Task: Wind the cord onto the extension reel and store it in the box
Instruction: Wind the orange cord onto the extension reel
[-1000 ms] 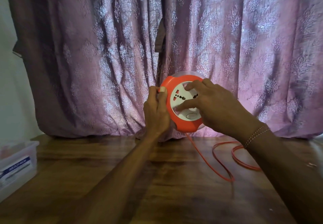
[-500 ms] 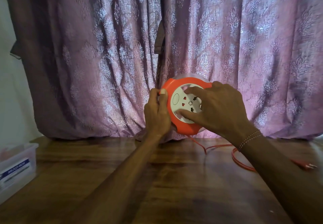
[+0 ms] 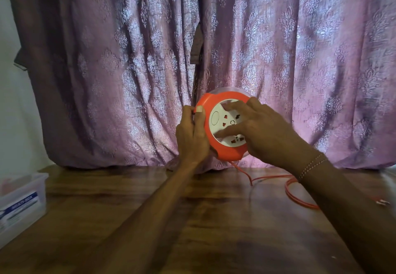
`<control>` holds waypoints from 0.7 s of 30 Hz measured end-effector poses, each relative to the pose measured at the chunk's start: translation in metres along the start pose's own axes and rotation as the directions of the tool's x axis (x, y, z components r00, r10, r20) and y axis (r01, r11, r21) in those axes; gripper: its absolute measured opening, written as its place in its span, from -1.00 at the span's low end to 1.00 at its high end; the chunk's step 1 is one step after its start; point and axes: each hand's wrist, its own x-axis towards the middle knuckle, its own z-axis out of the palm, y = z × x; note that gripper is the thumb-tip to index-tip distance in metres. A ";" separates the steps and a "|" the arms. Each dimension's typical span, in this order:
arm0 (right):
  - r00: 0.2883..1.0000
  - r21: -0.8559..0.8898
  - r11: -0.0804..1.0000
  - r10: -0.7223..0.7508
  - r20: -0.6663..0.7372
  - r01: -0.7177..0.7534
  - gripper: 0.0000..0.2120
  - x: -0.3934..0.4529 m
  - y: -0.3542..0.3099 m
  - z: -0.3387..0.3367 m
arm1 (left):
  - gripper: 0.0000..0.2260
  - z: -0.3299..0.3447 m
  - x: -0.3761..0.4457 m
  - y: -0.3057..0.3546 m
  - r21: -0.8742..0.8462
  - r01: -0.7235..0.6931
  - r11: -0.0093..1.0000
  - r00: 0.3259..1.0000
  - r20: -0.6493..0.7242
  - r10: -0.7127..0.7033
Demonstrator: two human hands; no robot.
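left hand (image 3: 191,136) grips round orange plastic reel (image 3: 222,155) | right hand (image 3: 265,132) fingers pressed on white hub

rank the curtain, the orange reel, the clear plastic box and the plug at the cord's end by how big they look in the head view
1. curtain, filling most of the frame
2. clear plastic box, cut off by the left edge and nearer the camera, so its lead over the reel is unsure
3. orange reel, partly covered by both hands
4. plug, tiny at the right edge
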 end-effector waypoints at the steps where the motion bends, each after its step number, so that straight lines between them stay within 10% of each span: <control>1: 1.000 -0.022 1.000 0.006 -0.014 -0.007 -0.54 0.000 0.000 0.000 | -0.67 0.000 0.000 0.000 0.006 -0.004 1.000 1.000 0.000 0.004; 12: 0.858 0.101 0.927 0.373 -0.353 -0.361 -0.38 0.001 -0.008 0.015 | -0.75 0.004 -0.003 0.005 0.004 -0.037 0.999 0.999 0.025 0.037; 17: 0.884 0.026 0.953 0.291 -0.366 -0.303 -0.40 -0.001 -0.002 0.012 | -0.72 0.002 -0.003 0.000 0.010 -0.039 0.999 0.999 0.030 0.039; 21: 0.963 0.057 0.998 0.043 -0.265 -0.028 -0.78 -0.002 0.006 0.005 | -0.75 0.001 0.000 0.001 0.031 -0.023 0.999 1.000 -0.002 0.024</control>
